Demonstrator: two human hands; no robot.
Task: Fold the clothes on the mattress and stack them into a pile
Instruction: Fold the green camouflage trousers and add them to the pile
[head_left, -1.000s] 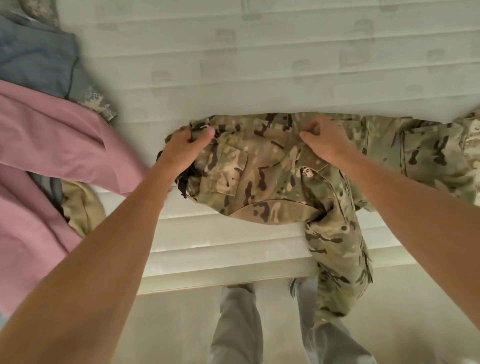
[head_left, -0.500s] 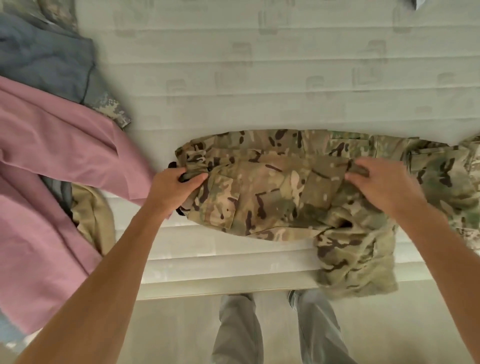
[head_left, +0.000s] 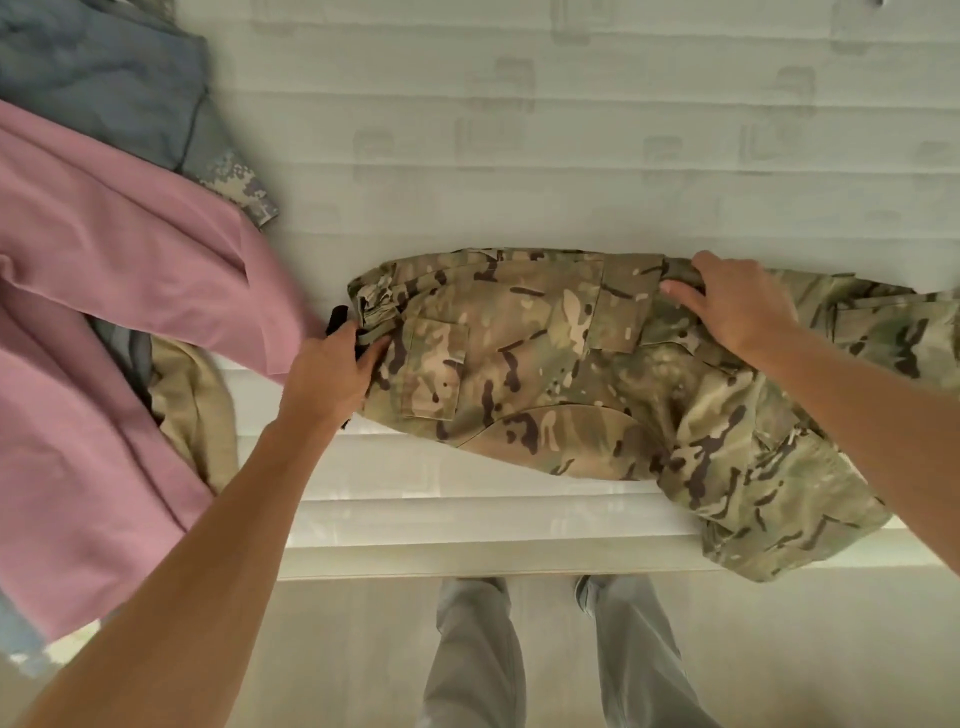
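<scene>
1. Camouflage trousers (head_left: 545, 364) lie across the mattress (head_left: 519, 156) near edge, right part hanging over.
2. Left hand (head_left: 332, 371) pinches their left end.
3. Right hand (head_left: 732, 306), fingers curled, grips the far fold.

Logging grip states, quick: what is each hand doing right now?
Left hand: grips the left end of the camouflage garment.
Right hand: fingers curled over the garment's far edge, holding it.
</scene>
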